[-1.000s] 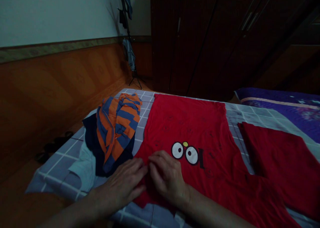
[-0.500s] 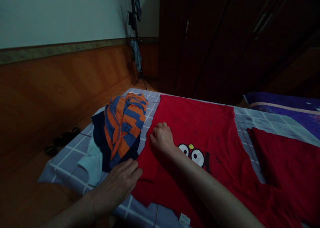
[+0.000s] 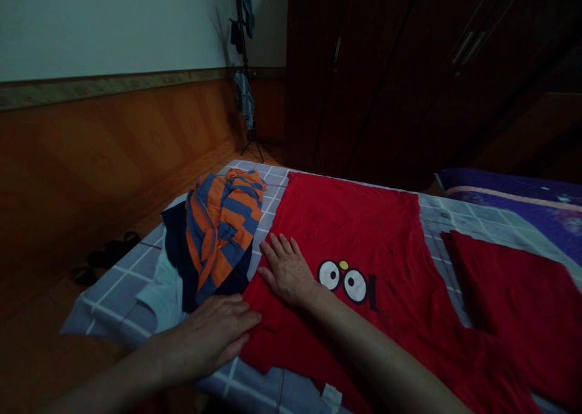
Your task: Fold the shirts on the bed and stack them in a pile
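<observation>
A red T-shirt [image 3: 350,220] with a cartoon eye print lies spread on the checked cloth. On the left side of the shirt rests my right hand [image 3: 288,271], open, its fingers spread flat over the fabric near the edge. My left hand [image 3: 218,332] lies at the shirt's sleeve, fingers stretched out over the sleeve edge; its thumb is lower, and I see no firm grip. A small white tag [image 3: 331,396] shows at the shirt's near edge. Close to both hands is a heap with an orange and blue striped garment [image 3: 225,226] on top.
Under the striped garment are a dark navy garment [image 3: 177,244] and a pale one [image 3: 159,296]. A folded red garment [image 3: 522,305] lies at the right. Beyond stand a dark wardrobe [image 3: 364,68] and a coat rack [image 3: 245,93]. Dark shoes [image 3: 107,256] are on the floor.
My right hand has opened from a curled pose and now lies flat, slightly lower on the shirt. My left hand's fingers have straightened at the sleeve. The view has shifted slightly.
</observation>
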A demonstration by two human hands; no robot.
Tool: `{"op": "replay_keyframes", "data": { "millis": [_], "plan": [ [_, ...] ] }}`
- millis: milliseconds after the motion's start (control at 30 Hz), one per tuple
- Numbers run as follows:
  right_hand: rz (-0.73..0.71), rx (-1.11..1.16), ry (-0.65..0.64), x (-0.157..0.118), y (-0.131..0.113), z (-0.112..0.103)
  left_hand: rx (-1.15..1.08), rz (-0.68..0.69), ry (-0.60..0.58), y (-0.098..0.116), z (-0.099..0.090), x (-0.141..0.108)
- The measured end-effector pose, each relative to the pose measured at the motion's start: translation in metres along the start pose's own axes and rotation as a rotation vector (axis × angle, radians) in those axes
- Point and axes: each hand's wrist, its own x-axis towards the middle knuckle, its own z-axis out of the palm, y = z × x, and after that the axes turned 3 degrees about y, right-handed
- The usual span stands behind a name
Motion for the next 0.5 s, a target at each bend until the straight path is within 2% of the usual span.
{"op": "replay_keyframes", "data": {
  "millis": [67,133,200,233,367,500],
  "plan": [
    [0.033,0.004,0.002,-0.003,0.0,-0.005,-0.004,0.01,0.013,0.0,-0.014,0.008],
    [0.067,-0.011,0.018,-0.009,0.002,-0.013,0.053,-0.012,0.12,-0.003,-0.02,0.022],
    [0.08,-0.044,0.058,-0.019,0.007,-0.023,0.127,-0.036,0.235,-0.008,-0.015,0.038],
    [0.076,-0.063,0.089,-0.026,0.012,-0.027,0.155,-0.035,0.25,-0.011,-0.009,0.046],
    [0.068,-0.125,0.255,-0.074,0.044,-0.046,0.194,-0.006,0.094,-0.02,0.014,0.063],
    [0.229,-0.152,0.378,-0.155,0.083,-0.073,0.213,-0.023,0.023,-0.026,0.021,0.062]
  ]
}}
